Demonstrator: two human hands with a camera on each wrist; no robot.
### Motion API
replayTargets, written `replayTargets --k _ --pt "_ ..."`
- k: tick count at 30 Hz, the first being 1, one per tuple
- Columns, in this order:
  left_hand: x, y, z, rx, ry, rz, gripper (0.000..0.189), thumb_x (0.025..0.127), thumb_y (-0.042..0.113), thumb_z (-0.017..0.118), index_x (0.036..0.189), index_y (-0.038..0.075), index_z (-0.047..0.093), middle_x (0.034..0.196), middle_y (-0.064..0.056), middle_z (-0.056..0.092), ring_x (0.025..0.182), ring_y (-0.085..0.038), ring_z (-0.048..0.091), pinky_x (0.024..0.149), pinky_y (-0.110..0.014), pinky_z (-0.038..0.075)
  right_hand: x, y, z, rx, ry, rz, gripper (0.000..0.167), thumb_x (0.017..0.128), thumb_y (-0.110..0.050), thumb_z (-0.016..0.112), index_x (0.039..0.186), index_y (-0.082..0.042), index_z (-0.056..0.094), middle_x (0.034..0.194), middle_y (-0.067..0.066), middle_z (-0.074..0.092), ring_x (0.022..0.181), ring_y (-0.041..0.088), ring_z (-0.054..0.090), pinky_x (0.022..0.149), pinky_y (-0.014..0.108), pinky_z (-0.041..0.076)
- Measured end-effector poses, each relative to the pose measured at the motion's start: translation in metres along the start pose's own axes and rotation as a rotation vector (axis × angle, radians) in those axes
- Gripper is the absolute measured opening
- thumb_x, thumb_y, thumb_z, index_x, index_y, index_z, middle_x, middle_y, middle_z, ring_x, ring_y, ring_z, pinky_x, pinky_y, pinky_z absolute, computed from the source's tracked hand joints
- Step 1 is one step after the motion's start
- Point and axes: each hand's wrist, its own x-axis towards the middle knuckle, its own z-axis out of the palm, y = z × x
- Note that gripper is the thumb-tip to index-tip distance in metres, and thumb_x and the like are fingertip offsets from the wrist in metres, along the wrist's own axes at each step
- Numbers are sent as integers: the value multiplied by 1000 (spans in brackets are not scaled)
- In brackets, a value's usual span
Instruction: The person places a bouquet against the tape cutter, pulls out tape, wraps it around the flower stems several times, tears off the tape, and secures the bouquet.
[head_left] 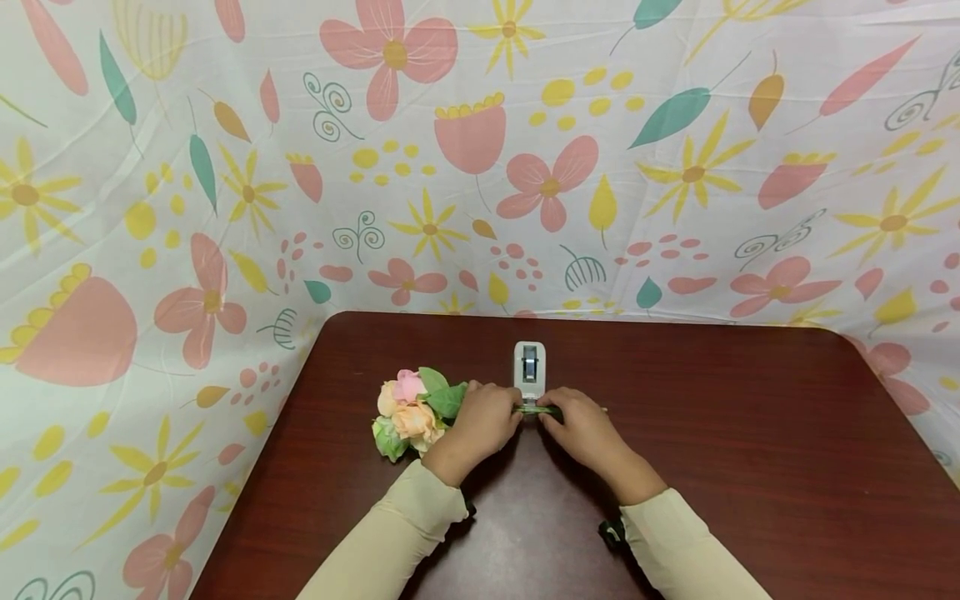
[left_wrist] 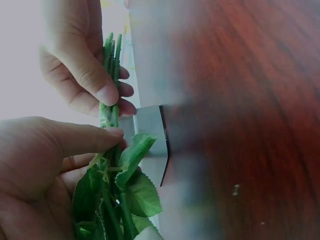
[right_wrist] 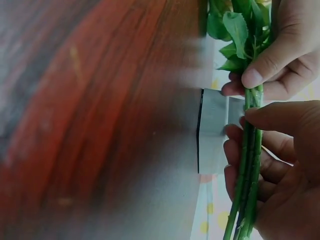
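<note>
A bouquet of artificial flowers (head_left: 414, 417), with pink, peach and pale green blooms, lies sideways over the table, blooms to the left. My left hand (head_left: 486, 417) pinches its green stems just below the leaves (left_wrist: 142, 197). Close beside it, my right hand (head_left: 583, 423) grips the lower stems (right_wrist: 244, 185) between thumb and curled fingers. Between the two hands, a shiny band that looks like clear tape (right_wrist: 254, 97) lies on the stems. Directly behind the hands stands a white tape dispenser (head_left: 530, 367); its front end is partly hidden by the stems.
The dark red-brown table (head_left: 750, 433) has rounded far corners. A white curtain with a flower print (head_left: 480, 233) hangs along its back and left sides. Small pale specks (left_wrist: 236, 190) show on the tabletop in the left wrist view.
</note>
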Motion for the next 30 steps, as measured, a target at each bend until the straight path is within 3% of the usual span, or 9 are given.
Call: replayTargets --k 8,21,30 --pt "-6 2 0 4 37 14 6 93 24 73 89 22 69 81 10 72 80 -14 64 75 -31 33 -2 -1 -2 -18 -10 21 12 93 -12 73 104 -11 72 105 7 73 103 27 67 86 46 54" --pt "-16 6 3 38 109 63 13 91 21 73 85 18 61 80 6 70 87 -17 65 82 -36 39 -11 -4 -4 -19 0 25 11 91 -12 74 99 -17 70 103 8 74 99 28 69 75 46 53" --pt "-22 6 7 18 114 87 15 92 19 70 81 19 59 93 5 75 110 -16 65 89 -39 42 -17 -3 -3 23 -5 -60 13 89 -6 75 98 -14 70 119 12 73 113 31 68 95 50 53"
